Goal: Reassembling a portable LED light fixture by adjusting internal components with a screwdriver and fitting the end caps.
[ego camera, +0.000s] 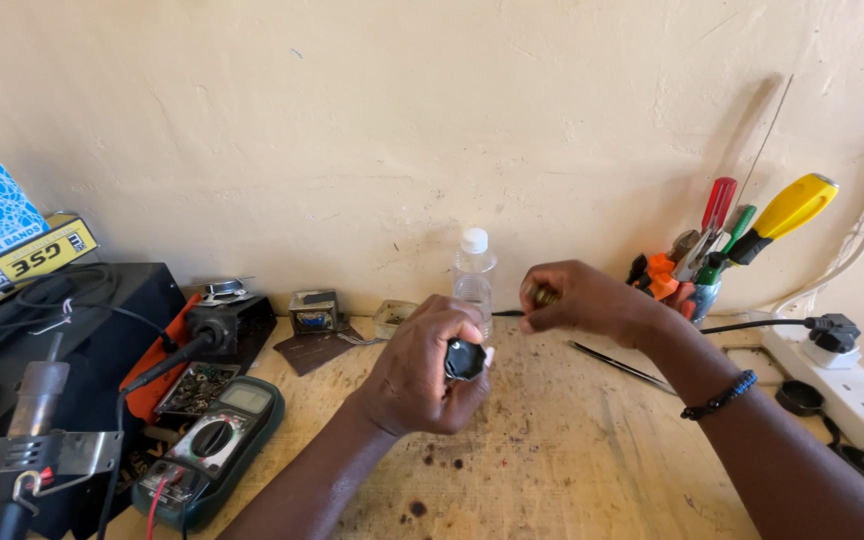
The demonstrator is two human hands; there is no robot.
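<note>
While left hand (422, 375) clamps small black round knob (465, 359) | right hand (577, 298) pinches brassy bit (544, 296), perhaps a nut | keep both steady, aligned.

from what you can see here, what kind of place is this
Probably a small electronics repair bench. A multimeter lies on the worn wooden worktop, a cup of screwdrivers stands against the wall, and a power strip runs along the right. The left hand holds a small black knob.

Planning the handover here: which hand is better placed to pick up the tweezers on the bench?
Probably the right hand: it hovers near the tweezers, pinching only a small brass part, while the left hand grips a black knob.
</note>
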